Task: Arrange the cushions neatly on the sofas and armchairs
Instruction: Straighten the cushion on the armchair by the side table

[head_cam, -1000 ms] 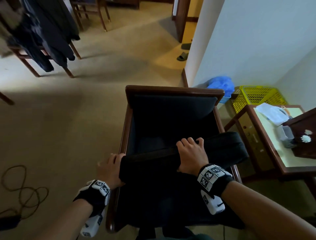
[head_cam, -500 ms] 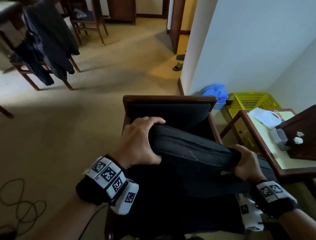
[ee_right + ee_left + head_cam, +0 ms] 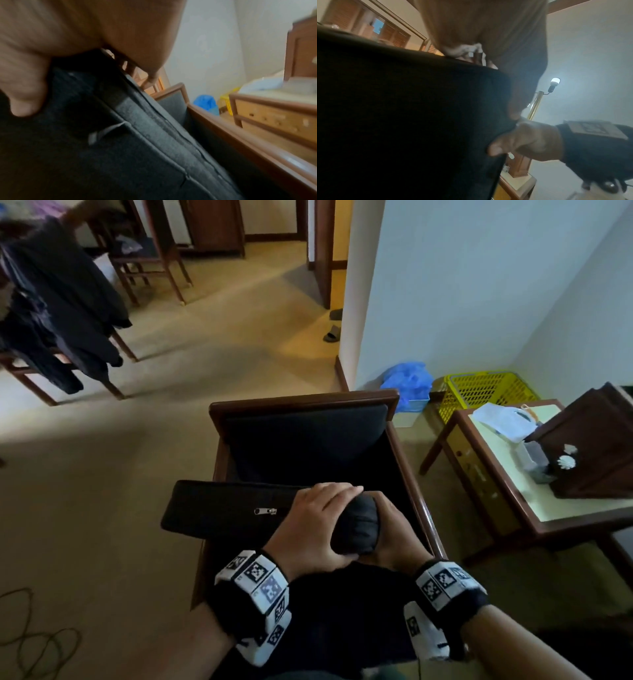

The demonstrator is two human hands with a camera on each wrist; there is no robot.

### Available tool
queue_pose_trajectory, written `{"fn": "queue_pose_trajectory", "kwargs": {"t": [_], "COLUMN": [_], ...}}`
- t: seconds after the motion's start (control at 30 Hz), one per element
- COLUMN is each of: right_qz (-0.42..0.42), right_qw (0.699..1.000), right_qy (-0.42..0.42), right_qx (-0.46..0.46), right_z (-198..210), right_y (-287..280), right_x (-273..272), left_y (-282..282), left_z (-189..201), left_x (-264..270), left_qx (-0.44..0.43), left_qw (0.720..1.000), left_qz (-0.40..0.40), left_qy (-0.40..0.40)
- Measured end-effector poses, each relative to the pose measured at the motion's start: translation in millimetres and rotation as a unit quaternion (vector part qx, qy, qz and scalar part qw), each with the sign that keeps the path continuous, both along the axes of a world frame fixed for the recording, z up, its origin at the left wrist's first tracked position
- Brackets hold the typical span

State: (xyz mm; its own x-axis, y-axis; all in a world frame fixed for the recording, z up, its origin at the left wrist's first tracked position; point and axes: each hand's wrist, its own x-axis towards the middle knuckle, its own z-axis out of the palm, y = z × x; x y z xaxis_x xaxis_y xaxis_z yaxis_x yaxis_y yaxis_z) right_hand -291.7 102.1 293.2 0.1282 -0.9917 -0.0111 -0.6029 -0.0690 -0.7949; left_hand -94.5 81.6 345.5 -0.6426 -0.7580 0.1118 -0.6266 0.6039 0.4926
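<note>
A dark seat cushion (image 3: pixel 233 511) with a silver zipper pull on its near edge is held level over the wooden armchair (image 3: pixel 305 400), its left end sticking out past the chair's left arm. My left hand (image 3: pixel 315 529) grips the cushion's right end from above and my right hand (image 3: pixel 394 532) holds the same end from the right side, the two almost touching. A dark back cushion (image 3: pixel 305 426) leans against the chair's backrest. In the left wrist view the cushion (image 3: pixel 402 115) fills the frame, with my right hand (image 3: pixel 530 140) at its edge. The right wrist view shows the cushion's piped seam (image 3: pixel 137 148) above the chair's arm (image 3: pixel 240 135).
A wooden side table (image 3: pixel 507 508) with a dark box (image 3: pixel 596 446) stands close on the right. A yellow basket (image 3: pixel 479 392) and blue bag (image 3: pixel 407 381) sit by the wall behind. A chair draped with dark clothes (image 3: pixel 61 313) is far left; a cable (image 3: pixel 34 642) lies on the carpet.
The cushion has swung round from the chair's right side so that it now juts out to the left. My hands, earlier at opposite ends, have come together at its right end.
</note>
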Motion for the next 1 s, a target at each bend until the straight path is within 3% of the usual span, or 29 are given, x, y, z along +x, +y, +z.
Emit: {"fn": "queue_pose_trajectory", "kwargs": {"t": [0.1,0.2,0.3,0.4,0.5,0.63,0.73,0.8,1.0], "right_qz": [-0.033,-0.074,-0.076,-0.008,0.061,0.099,0.093,0.069,-0.030], "right_qw": [0.999,0.992,0.987,0.982,0.946,0.916,0.928,0.952,0.991], "right_qy": [0.004,-0.018,0.035,0.165,0.318,0.389,0.358,0.290,0.074], "right_qx": [0.042,0.097,0.134,0.087,0.023,-0.001,-0.044,-0.068,-0.105], "right_z": [-7,-9,9,37,57,39,34,41,83], "right_y": [16,36,38,21,6,0,5,7,-7], "right_x": [-38,-90,-114,-91,-34,33,41,31,-13], "left_y": [-12,-36,-51,-51,-44,-18,1,2,-17], "left_z": [-7,-23,-27,-25,-32,-38,-39,-29,69], "left_x": [27,78,110,106,96,80,81,79,37], "left_qx": [0.029,0.023,0.026,0.046,0.020,-0.026,-0.046,-0.076,-0.165], "left_qw": [0.996,0.983,0.969,0.964,0.968,0.977,0.979,0.981,0.979], "left_qz": [0.010,0.076,0.139,0.172,0.183,0.171,0.186,0.175,0.118], "left_qy": [-0.080,-0.168,-0.201,-0.200,-0.170,-0.128,-0.073,-0.046,0.031]}}
